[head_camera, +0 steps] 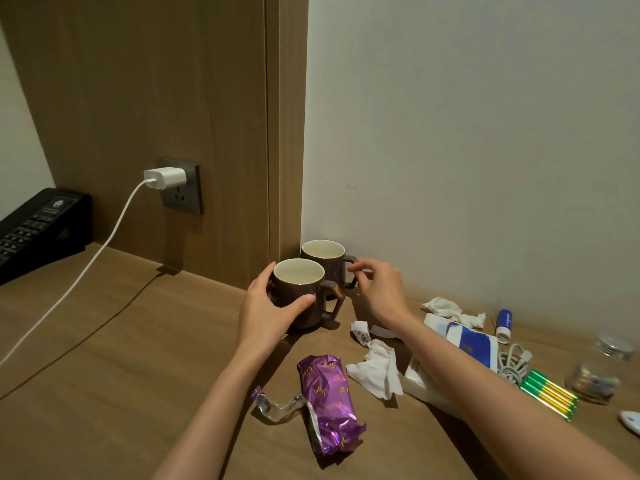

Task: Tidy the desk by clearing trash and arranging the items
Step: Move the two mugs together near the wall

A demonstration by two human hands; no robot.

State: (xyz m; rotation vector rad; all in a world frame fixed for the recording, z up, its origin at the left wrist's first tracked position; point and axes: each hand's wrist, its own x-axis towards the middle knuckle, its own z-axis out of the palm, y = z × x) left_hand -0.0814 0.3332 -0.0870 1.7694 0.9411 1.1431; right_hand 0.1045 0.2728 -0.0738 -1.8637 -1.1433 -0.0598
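Two dark mugs w/ pale insides stand upright at the back of the wooden bench [104,358], in the corner where the wood panel meets the white wall. Front mug [299,292] and rear mug [323,261] are just beside each other; can't tell if they touch.

Left hand [268,306] wraps the front mug's body, fingers round the far side, thumb across the near side: closed on it. Right hand [375,285] is at the rear mug's handle, thumb + fingertips pinched on the handle's top edge. Front mug's handle points right and covers part of the rear mug's base.

Near edge, center: purple foil wrapper [329,407], crumpled, w/ a torn silver strip [277,407] to its left. Right of it, crumpled white tissues [377,372], more tissue [450,310] by the wall. The right forearm hides much of a blue-white packet [474,344] and whatever lies under it.

Far right: small blue-white tube [504,323], coiled white cable [512,362], green-yellow sticks [550,396] (pens or pencils, can't tell), clear glass jar [599,372], contents blurred. A white object [632,420] is cut off by the frame edge; unidentifiable.

Left: black desk phone [38,230], partly cut off. White charger [166,178] plugged into the wall socket, its cable [86,271] running off the left edge.
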